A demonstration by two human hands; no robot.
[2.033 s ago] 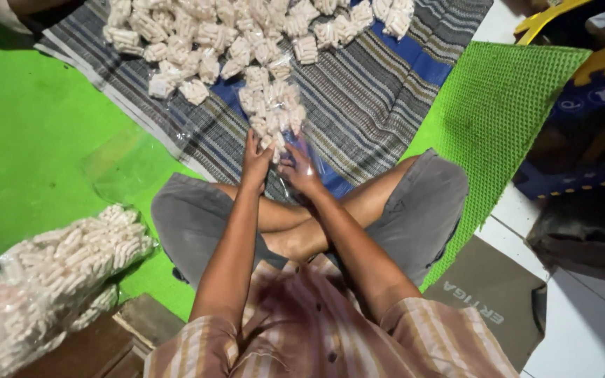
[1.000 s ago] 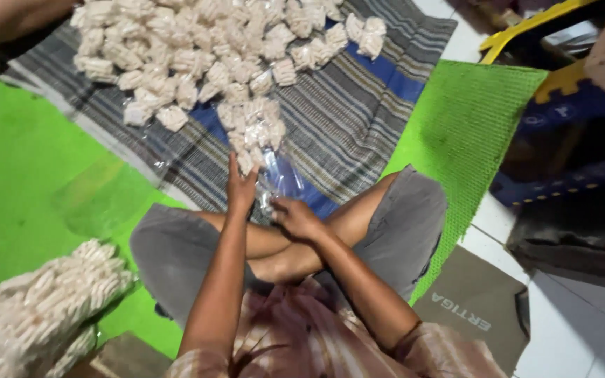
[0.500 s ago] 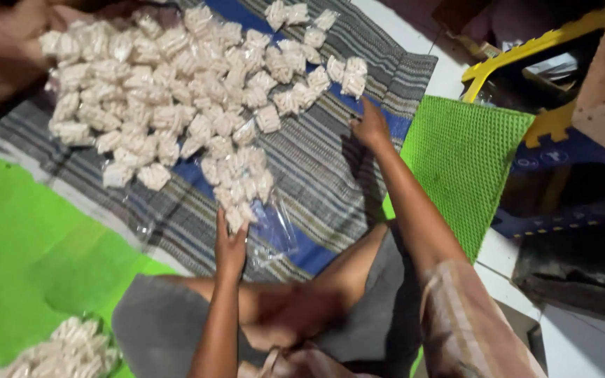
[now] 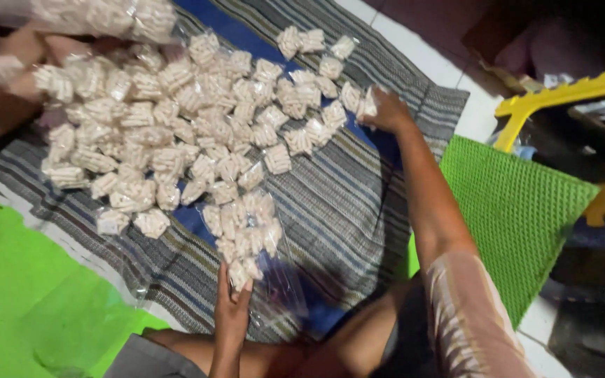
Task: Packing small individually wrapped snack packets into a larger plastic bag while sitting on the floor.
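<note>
Many small clear packets of pale stick snacks (image 4: 176,126) lie spread on a striped grey and blue cloth (image 4: 358,203). My left hand (image 4: 232,308) grips the near end of a long clear plastic bag (image 4: 246,231) filled with several packets. Stretched far forward, my right hand (image 4: 385,112) closes on a single packet (image 4: 367,105) at the right edge of the pile. My crossed legs show at the bottom.
A bright green mat (image 4: 29,308) lies at the lower left, a green ridged mat (image 4: 519,210) at the right. Another person's arm (image 4: 8,91) and a filled bag (image 4: 99,17) are at the top left. White floor tiles (image 4: 477,105) and yellow foam pieces (image 4: 568,91) sit at the right.
My right hand left my lap and reached far out to the pile's right edge, closing on a packet. The view tilted forward; my left hand stayed on the bag.
</note>
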